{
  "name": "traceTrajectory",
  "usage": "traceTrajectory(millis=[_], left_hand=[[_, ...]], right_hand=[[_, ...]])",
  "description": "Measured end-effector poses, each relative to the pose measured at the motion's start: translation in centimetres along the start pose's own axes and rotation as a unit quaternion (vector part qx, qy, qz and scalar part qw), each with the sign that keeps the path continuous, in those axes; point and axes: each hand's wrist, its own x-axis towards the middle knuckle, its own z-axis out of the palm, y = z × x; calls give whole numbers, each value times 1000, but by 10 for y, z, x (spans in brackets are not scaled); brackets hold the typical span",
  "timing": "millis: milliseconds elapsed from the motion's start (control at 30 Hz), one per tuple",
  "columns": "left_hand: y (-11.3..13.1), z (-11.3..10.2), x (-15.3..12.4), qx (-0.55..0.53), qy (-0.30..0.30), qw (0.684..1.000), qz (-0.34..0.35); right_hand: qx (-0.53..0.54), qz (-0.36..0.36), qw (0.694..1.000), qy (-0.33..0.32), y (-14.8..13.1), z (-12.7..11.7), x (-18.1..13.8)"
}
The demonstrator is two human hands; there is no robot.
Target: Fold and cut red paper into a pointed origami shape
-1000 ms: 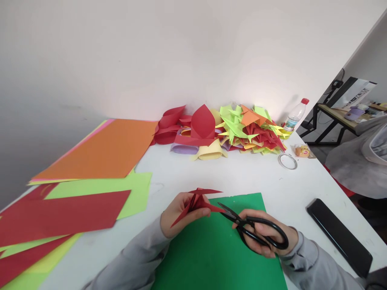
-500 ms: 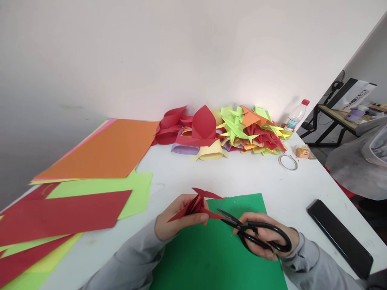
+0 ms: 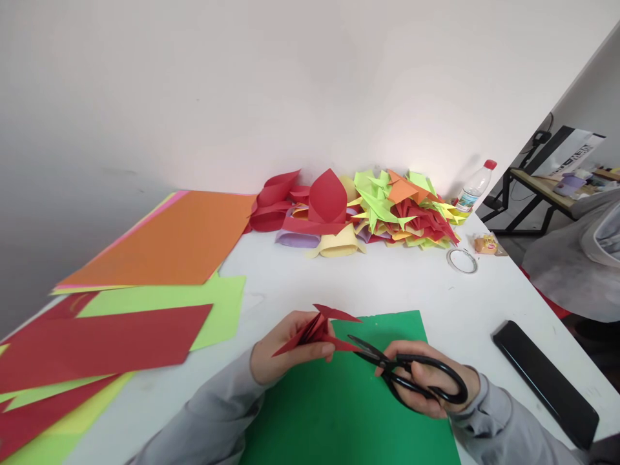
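Note:
Pinched in my left hand [image 3: 285, 352] is a folded red paper piece [image 3: 317, 328] with pointed ends, two of them sticking out to the right. My right hand [image 3: 436, 378] grips black-handled scissors [image 3: 387, 368] through their loops. The scissor blades are slightly apart and point left, at the tip of the lower red point; whether they touch the paper I cannot tell. Beneath both hands lies a green sheet [image 3: 349, 413] on the white table [image 3: 285, 278].
Cut paper strips [image 3: 106, 339] and a stack of orange sheets [image 3: 169, 239] lie at left. Along the wall sit red paper shapes [image 3: 327, 200] and a pile of folded paper pieces [image 3: 402, 210]. At right are a bottle [image 3: 475, 187], a tape roll [image 3: 462, 261], a snack packet [image 3: 487, 244] and a black case [image 3: 545, 381].
The red paper piece and my left hand have shifted very slightly to the right. The scissors stay almost in the same place.

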Motion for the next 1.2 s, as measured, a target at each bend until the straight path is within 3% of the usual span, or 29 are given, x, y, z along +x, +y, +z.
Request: traceTrajectory(millis=[1200], left_hand=[[-6,-6,-1,7,-34,999,-4]], right_hand=[[-91,30,995,28,-2,-2,-1]])
